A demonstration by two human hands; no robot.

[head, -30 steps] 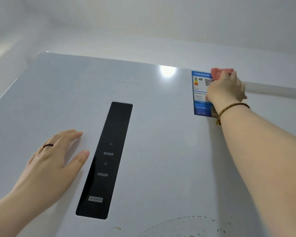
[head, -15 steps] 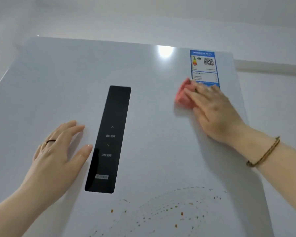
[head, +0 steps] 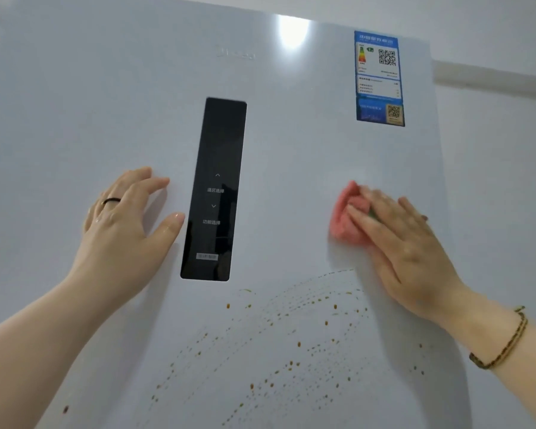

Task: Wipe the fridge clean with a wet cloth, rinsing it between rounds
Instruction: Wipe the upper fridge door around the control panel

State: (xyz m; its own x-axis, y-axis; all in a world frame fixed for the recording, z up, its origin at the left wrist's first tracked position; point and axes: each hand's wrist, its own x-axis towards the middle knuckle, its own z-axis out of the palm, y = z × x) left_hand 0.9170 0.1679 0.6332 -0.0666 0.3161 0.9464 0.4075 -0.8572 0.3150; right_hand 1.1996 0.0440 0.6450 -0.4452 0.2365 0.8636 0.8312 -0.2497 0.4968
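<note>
Head view: the right hand's (head: pixel 415 252) fingers (head: pixel 384 224) lie straight and spread, pressing a pink cloth (head: pixel 345 218) flat; they curl round nothing.
Cloth: bunched under those fingertips against the fridge door (head: pixel 106 103), right of the black control panel (head: pixel 217 187), well below the energy label (head: pixel 379 78), just above an arc of brown spatter (head: pixel 291 351).
Left hand (head: pixel 124 230): its fingers (head: pixel 136 181) are straight and relaxed, palm flat on the door just left of the panel and holding nothing; a dark ring (head: pixel 111 200) sits on one finger.
Wrist: a braided bracelet (head: pixel 505 345) circles the right wrist.
Door: glossy and white, clean-looking in its upper half; droplets fan across the lower half.
Stage: likely mid-wipe, with the stained zone not yet tackled.
Risk: an unrinsed cloth dragged through the spatter would probably smear it into streaks.
Risk: a wet cloth or the nearby left thumb straying onto the panel could trigger a setting.
Risk: rubbing the label's edge might lift it.
Risk: with only flat pressure holding it, the cloth could slip and drop.
</note>
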